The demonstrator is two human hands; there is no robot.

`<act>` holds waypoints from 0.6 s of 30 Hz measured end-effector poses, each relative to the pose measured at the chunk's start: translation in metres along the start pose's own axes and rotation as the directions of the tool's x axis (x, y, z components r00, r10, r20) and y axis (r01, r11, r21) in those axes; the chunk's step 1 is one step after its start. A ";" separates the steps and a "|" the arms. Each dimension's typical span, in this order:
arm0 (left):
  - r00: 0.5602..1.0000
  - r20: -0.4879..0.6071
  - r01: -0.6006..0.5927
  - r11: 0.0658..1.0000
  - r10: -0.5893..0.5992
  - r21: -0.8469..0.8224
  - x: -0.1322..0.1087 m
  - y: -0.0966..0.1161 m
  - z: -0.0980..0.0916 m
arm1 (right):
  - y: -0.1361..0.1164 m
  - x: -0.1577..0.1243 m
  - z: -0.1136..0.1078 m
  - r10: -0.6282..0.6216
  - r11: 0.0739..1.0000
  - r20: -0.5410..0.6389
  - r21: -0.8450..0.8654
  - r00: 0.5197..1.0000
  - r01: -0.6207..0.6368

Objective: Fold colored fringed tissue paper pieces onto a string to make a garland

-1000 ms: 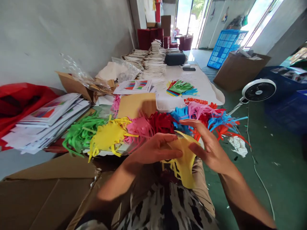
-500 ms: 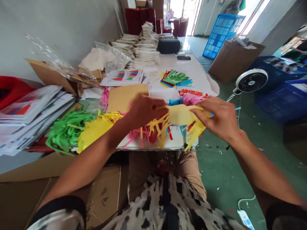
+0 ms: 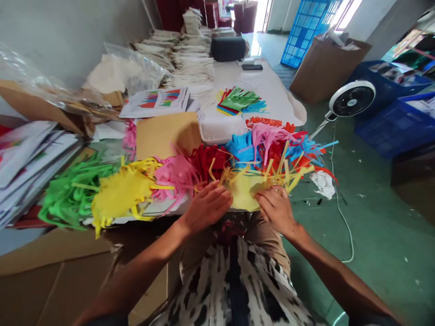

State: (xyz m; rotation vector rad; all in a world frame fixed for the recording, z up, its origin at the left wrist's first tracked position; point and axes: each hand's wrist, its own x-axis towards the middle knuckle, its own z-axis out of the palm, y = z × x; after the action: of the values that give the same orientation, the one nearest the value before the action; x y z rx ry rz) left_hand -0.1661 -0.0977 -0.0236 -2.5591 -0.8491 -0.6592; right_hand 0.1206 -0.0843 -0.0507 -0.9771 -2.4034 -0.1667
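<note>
A pale yellow fringed paper sheet (image 3: pixel 245 192) lies at the table's front edge, its cut strips pointing away from me. My left hand (image 3: pixel 210 203) is closed on its left side, fingertips on the paper. At the opposite side my right hand (image 3: pixel 277 207) grips it with bent fingers; the thumbs are mostly hidden. Just beyond the strips sit dark red fringe (image 3: pixel 211 157), blue fringe (image 3: pixel 243 148) and pink fringe (image 3: pixel 267 138). Another pink bunch (image 3: pixel 176 174) and a yellow fringe pile (image 3: pixel 122 192) are left of my left hand.
Green fringe (image 3: pixel 76 190) lies far left near stacked printed sheets (image 3: pixel 30 158). Behind the bunches are a tan card (image 3: pixel 168 133), a white plastic tray (image 3: pixel 220 129) and a multicoloured fringe stack (image 3: pixel 239 100). A fan (image 3: pixel 351 102) stands right of the table.
Both hands have come down and toward me with the yellow fringed paper. Its strips hung down toward me before and now point away across the table. The view has tilted slightly downward.
</note>
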 end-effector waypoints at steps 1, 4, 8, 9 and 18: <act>1.000 0.006 -0.011 1.000 0.011 -0.026 -0.003 0.007 0.006 | -0.002 -0.005 0.005 0.008 1.000 0.019 0.017 1.000 -0.009; 0.996 0.074 -0.048 0.989 0.059 -0.143 -0.003 0.023 0.015 | -0.004 -0.012 0.007 0.031 0.997 0.040 0.073 0.999 -0.034; 0.988 0.148 0.013 0.958 0.031 -0.286 0.002 0.028 0.024 | -0.003 -0.012 0.000 -0.031 0.984 0.058 0.178 0.998 0.020; 0.987 0.162 0.045 0.953 0.004 -0.298 0.003 0.028 0.024 | -0.002 -0.013 -0.003 -0.043 0.980 0.069 0.197 0.997 0.029; 0.807 0.342 0.506 0.862 -0.482 0.024 -0.008 0.004 -0.028 | 0.001 -0.026 -0.012 -0.055 0.978 0.127 0.206 0.990 0.028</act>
State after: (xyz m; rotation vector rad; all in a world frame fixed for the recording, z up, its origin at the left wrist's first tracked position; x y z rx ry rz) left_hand -0.1779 -0.1175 -0.0054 -2.5557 -1.6788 -0.3848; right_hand 0.1416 -0.1031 -0.0537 -0.8670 -2.5026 0.1319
